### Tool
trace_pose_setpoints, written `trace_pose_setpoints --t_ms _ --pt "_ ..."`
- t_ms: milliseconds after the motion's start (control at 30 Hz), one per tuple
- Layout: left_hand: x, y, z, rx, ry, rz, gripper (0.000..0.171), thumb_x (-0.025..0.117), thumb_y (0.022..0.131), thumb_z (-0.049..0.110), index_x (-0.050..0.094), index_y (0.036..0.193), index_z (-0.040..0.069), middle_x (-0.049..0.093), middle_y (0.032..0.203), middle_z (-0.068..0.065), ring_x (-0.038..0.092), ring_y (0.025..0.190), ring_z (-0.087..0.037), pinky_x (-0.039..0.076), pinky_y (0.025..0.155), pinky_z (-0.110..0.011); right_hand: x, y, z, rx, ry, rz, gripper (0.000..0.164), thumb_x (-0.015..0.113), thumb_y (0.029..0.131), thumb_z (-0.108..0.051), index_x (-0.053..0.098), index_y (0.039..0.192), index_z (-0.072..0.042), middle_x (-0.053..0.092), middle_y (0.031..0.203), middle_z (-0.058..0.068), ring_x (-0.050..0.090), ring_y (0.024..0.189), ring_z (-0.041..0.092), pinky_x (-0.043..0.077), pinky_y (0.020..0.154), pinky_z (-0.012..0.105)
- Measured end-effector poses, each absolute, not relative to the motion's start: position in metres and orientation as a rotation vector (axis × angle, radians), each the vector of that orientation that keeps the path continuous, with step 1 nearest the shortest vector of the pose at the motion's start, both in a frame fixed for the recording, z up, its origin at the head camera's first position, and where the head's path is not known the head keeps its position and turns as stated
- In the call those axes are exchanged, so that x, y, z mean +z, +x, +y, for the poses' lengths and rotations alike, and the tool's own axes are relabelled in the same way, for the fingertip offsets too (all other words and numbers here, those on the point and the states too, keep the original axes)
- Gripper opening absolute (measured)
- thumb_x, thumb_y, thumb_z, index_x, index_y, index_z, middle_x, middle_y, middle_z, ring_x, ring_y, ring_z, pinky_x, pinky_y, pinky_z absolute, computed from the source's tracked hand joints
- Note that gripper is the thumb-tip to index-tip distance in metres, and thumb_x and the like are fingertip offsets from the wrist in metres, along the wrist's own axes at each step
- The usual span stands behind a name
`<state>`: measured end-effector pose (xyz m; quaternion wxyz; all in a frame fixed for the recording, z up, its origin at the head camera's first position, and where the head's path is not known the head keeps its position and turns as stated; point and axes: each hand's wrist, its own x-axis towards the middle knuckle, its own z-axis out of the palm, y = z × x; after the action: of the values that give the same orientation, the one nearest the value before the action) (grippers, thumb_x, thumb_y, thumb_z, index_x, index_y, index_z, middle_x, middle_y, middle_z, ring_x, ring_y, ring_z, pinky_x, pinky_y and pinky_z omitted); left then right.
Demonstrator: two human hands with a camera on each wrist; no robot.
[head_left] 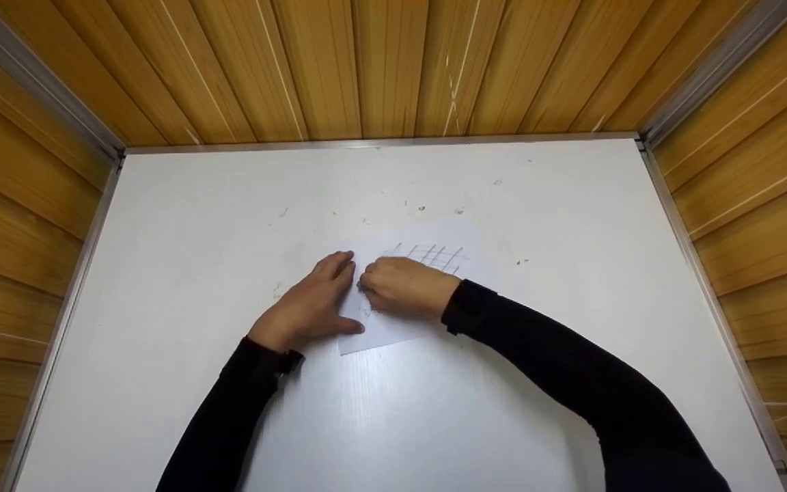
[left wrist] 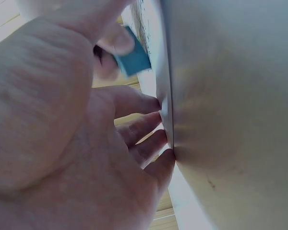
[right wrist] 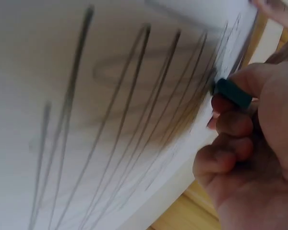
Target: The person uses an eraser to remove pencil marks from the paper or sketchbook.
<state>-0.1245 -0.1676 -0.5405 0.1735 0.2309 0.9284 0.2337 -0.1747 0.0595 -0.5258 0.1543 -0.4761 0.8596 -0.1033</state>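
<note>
- Left hand: fingers straight, slightly spread, tips on smooth white paper.
- Teal eraser, blocky: nine o'clock from the right hand, whose thumb and forefinger pinch it; long axis ten-to-four in the right wrist view.
- Grey criss-cross lines: one o'clock from that hand.
</note>
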Motion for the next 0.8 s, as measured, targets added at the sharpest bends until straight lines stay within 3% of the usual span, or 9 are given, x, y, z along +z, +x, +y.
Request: trace_pose_setpoints --t_ms 167,367,533,667,800 --pt "-0.539 -0.124 -0.168 0.659 0.659 2.637 0.117 0.094 0.085 0.048 0.033 0.171 -0.003 0.023 0.184 -0.014 0.019 0.174 -0.032 0.037 0.134 -0.048 -0.523 -0.161 0.055 -0.260 -1.473 2.320 0.022 0.061 0.107 -0.015 0.079 0.112 -0.004 0.081 0.105 0.012 0.076 0.095 0.029 0.063 0.092 0.045" --pt "-0.541 -0.124 -0.168 0.680 0.633 2.628 0.116 0.094 0.086 0.046 0.032 0.172 -0.001 0.022 0.185 -0.012 0.019 0.174 -0.030 0.037 0.134 -0.047 -0.521 -0.175 0.055 -0.173 -1.323 2.559 0.023 0.063 0.106 -0.014 0.081 0.116 -0.005 0.080 0.105 0.013 0.076 0.095 0.031 0.066 0.087 0.046" --pt "-0.542 -0.124 -0.168 0.672 0.632 2.621 0.117 0.094 0.086 0.049 0.032 0.172 -0.001 0.021 0.185 -0.011 0.018 0.174 -0.030 0.037 0.135 -0.047 -0.523 -0.175 0.055 -0.224 -1.321 2.529 0.023 0.062 0.106 -0.014 0.079 0.117 -0.003 0.079 0.106 0.013 0.075 0.096 0.030 0.065 0.091 0.046" --pt "-0.541 -0.124 -0.168 0.661 0.655 2.626 0.117 0.094 0.086 0.048 0.033 0.172 -0.002 0.022 0.185 -0.012 0.018 0.174 -0.031 0.037 0.134 -0.048 -0.522 -0.161 0.055 -0.278 -1.419 2.354 0.021 0.062 0.107 -0.015 0.079 0.113 -0.004 0.081 0.105 0.011 0.075 0.095 0.027 0.063 0.094 0.044" --pt "-0.538 -0.125 -0.167 0.668 0.666 2.615 0.117 0.094 0.086 0.047 0.032 0.172 -0.003 0.021 0.185 -0.012 0.018 0.174 -0.032 0.038 0.134 -0.049 -0.519 -0.157 0.057 -0.209 -1.447 2.380 0.017 0.064 0.105 -0.014 0.079 0.107 -0.006 0.080 0.100 0.011 0.075 0.088 0.028 0.065 0.086 0.045"
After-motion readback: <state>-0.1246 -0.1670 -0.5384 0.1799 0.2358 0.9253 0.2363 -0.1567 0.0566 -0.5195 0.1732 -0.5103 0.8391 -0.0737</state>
